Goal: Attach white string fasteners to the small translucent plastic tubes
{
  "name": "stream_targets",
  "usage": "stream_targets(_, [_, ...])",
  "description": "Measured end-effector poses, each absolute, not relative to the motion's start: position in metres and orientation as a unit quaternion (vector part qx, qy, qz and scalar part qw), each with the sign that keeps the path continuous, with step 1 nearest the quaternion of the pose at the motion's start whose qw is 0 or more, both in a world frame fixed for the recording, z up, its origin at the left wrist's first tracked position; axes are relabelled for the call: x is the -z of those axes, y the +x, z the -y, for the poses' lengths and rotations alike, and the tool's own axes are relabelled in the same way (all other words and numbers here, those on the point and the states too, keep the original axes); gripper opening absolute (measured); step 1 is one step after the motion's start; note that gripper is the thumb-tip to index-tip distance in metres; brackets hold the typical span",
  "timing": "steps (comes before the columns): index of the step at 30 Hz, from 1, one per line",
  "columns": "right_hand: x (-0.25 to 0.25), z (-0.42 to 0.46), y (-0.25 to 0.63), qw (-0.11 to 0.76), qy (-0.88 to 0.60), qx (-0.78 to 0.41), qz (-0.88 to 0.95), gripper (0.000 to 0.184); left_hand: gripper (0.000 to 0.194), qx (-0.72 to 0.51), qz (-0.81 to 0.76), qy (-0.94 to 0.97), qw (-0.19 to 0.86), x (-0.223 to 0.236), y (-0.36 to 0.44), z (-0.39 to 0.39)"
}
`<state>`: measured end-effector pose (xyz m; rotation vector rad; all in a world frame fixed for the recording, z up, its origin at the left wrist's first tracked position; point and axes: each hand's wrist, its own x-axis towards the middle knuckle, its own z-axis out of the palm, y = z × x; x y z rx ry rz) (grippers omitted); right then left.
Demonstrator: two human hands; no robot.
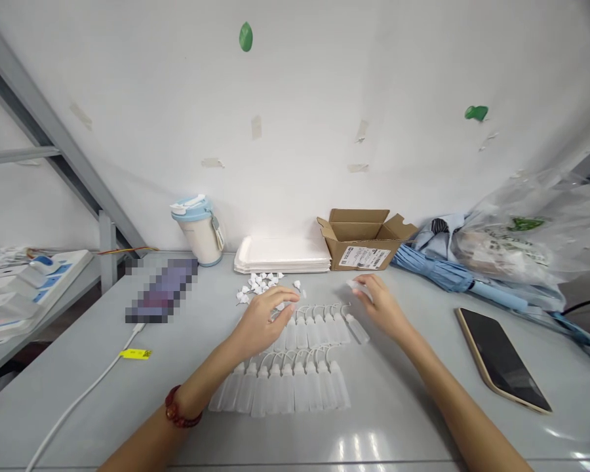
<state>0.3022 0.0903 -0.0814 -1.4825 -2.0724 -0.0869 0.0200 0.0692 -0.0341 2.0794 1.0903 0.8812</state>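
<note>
My left hand (265, 320) hovers over the left end of the back row of small translucent plastic bottles (314, 331), thumb and fingers apart with nothing between them. My right hand (381, 307) pinches a small translucent piece (351, 284) at its fingertips; its exact kind is too small to tell. Just below that hand, a single bottle (358, 329) lies tilted at the row's right end. A front row of similar bottles (288, 390), with thin curved white tubes at their tops, lies nearer me. Beyond my left hand is a pile of small white caps (260, 283), partly hidden by the hand.
Behind the caps are stacked white trays (285, 252) and an open cardboard box (361, 252). A cup (199, 233) and a charging phone (164, 292) stand or lie left. A blue umbrella (437, 270), plastic bag (526, 229) and another phone (501, 360) lie right.
</note>
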Motion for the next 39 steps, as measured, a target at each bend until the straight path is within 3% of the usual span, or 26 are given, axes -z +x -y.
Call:
stream_targets(7, [0.054, -0.048, 0.236, 0.386, -0.425, -0.099, 0.813, 0.018, 0.014, -0.358, -0.376, 0.754, 0.403, 0.031, 0.026, -0.062])
stream_targets(11, [0.056, -0.043, 0.231, 0.383, -0.411, -0.111, 0.820, 0.020, 0.013, -0.367, -0.360, 0.734, 0.444, 0.032, 0.027, -0.062])
stream_targets(27, [0.059, -0.038, 0.227, 0.381, -0.393, -0.151, 0.823, 0.023, 0.008, -0.369, -0.394, 0.712, 0.449, 0.040, 0.035, -0.058])
stream_targets(32, [0.061, -0.036, 0.225, 0.375, -0.387, -0.161, 0.827, 0.025, 0.015, -0.378, -0.399, 0.691, 0.470, 0.041, 0.036, -0.057])
stream_targets(39, [0.060, -0.035, 0.224, 0.366, -0.385, -0.141, 0.836, 0.024, 0.012, -0.358, -0.401, 0.718, 0.441, 0.036, 0.035, -0.056])
